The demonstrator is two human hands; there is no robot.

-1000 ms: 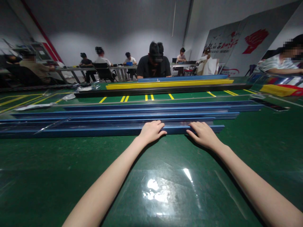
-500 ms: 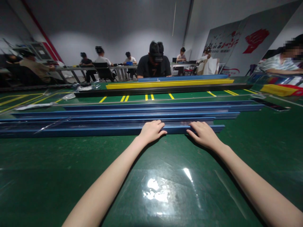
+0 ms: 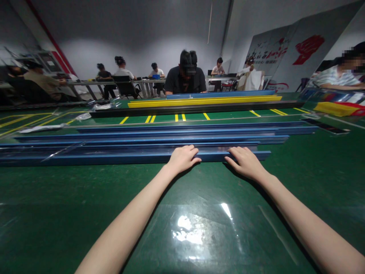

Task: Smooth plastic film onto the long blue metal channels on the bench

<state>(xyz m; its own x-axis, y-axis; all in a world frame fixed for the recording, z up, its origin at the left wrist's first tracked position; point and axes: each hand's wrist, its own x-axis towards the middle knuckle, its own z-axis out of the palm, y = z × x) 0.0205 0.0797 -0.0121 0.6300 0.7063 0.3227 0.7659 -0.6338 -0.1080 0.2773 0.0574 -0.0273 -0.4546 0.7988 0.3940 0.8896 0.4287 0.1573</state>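
Note:
The nearest blue channel strip [image 3: 137,157], a long profile with raised edges, lies crosswise on the green table in front of me. My left hand [image 3: 184,157] is closed over its front edge, thumb on the near side and fingers over the top. Further right, near the strip's end, my right hand [image 3: 243,161] grips the same edge in a similar way, its fingertips inside the channel. A short stretch of blue edge shows between the two hands. Just behind lie more blue strips [image 3: 154,137], roughly parallel. Clear film shows on the strips at left.
Farther back on the green table [image 3: 182,201] lie a black strip [image 3: 196,108] and a yellow strip [image 3: 205,101]. A phone [image 3: 325,125] rests at right, near a yellow and red item [image 3: 333,109]. A person [image 3: 186,76] sits opposite; others sit behind.

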